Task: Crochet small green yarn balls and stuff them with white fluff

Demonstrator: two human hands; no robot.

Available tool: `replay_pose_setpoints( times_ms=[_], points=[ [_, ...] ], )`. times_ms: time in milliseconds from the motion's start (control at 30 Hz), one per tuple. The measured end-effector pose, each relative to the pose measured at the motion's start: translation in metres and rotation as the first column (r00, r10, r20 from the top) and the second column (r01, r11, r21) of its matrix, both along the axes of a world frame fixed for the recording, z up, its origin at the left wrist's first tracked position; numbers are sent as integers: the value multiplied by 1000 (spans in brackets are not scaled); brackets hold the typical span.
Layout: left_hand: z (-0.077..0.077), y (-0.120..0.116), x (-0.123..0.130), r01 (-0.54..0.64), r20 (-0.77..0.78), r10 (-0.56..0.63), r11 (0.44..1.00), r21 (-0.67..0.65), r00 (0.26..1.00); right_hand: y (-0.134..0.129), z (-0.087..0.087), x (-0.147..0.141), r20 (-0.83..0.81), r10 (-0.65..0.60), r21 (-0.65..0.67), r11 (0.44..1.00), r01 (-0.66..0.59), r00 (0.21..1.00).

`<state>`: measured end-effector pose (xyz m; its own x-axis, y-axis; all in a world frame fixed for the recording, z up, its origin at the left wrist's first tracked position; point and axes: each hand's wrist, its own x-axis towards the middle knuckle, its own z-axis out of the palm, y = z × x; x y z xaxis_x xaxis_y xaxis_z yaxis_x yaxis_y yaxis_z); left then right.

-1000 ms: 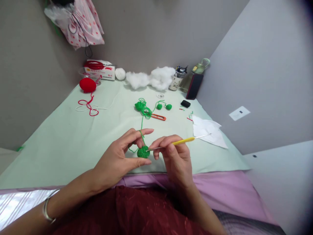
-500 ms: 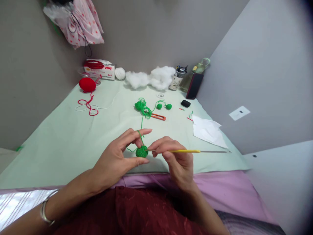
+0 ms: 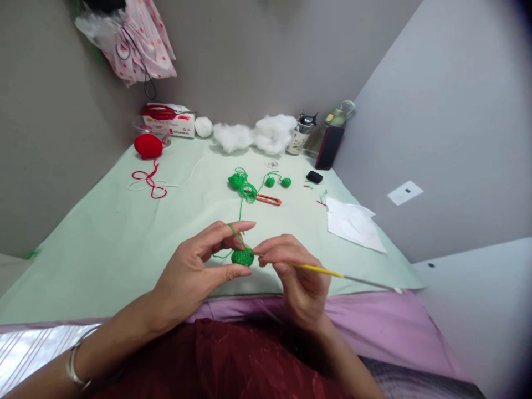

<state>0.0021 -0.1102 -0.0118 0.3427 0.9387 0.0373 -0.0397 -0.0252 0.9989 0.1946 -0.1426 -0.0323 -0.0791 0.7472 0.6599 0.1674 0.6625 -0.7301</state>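
Note:
Between the thumb and fingers of my left hand (image 3: 203,260) is a small round green crochet piece (image 3: 242,257). Green yarn (image 3: 240,210) runs over the raised left index finger and back to a loose green yarn ball (image 3: 238,181) on the table. My right hand (image 3: 297,271) grips a crochet hook (image 3: 318,269) with a yellow handle, pencil-fashion. The hook's near end meets the top edge of the green piece; its tip is hidden among the stitches. Its other metal end points right and slightly down.
Beyond my hands lie an orange cutter-like tool (image 3: 269,199), two little green crocheted balls (image 3: 286,182) and a black case (image 3: 315,177). Red yarn (image 3: 148,146) sits at left, white stuffing (image 3: 274,134) at the back, white paper (image 3: 355,224) at right. A phone (image 3: 330,148) leans near a bottle (image 3: 338,115).
The hook has tilted, its far end swinging down and a little right. Yarn now stretches straighter from the left index finger to the piece, which has turned slightly in my fingers.

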Motion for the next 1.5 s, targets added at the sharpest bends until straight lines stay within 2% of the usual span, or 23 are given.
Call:
replay_pose_setpoints(
  times_ms=[133,267,333,367,433,500,567,633,733,833,967,1100,1167,1233,1267,1333,1400,1500],
  points=[
    [-3,1,4,49,181,-13,979,-196,983,-2,-10,-3,152,-157,202,971,125,976],
    [-8,1,8,146,326,-32,932,-333,945,-10,-12,-2,382,-358,402,895,195,852],
    [-9,0,9,211,386,-51,898,-385,921,-12,-12,-1,440,-427,452,865,216,790],
    [-9,0,9,249,416,-64,878,-409,907,-13,-13,0,441,-432,459,862,216,786],
    [-7,0,9,322,470,-91,839,-439,878,-11,-17,0,378,-383,431,879,206,843],
    [-5,0,8,364,495,-112,816,-450,862,-7,-22,-1,227,-296,355,912,204,928],
    [-4,1,6,360,493,-111,819,-447,863,-4,-25,-2,98,-226,232,952,199,969],
    [-4,3,5,334,474,-102,835,-437,874,-4,-25,-2,49,-181,122,977,174,982],
    [-5,5,3,299,431,-106,862,-409,896,-6,-17,0,-7,-125,80,989,125,992],
    [-5,7,0,292,400,-131,881,-373,907,-8,-7,3,-64,-66,48,996,69,996],
    [-7,9,-2,306,393,-153,881,-362,907,-4,1,7,-229,-52,-95,995,31,972],
    [-9,9,0,337,400,-184,872,-355,898,1,3,5,-473,-10,-320,934,-161,881],
    [-9,9,3,343,397,-194,871,-351,897,3,3,2,-545,3,-359,903,-236,838],
    [-10,8,6,336,381,-200,880,-335,903,5,4,-2,-540,20,-316,922,-225,841],
    [-11,8,7,328,369,-200,887,-326,908,6,4,-4,-506,14,-279,943,-179,863],
    [-12,10,9,300,353,-186,904,-304,917,8,4,-7,-387,-30,-196,979,-51,921],
    [-14,12,10,276,356,-167,919,-282,919,10,5,-9,-234,-80,-128,990,51,969],
    [-16,16,9,248,359,-146,934,-257,922,14,6,-9,-72,-108,-72,992,103,992]
  ],
)
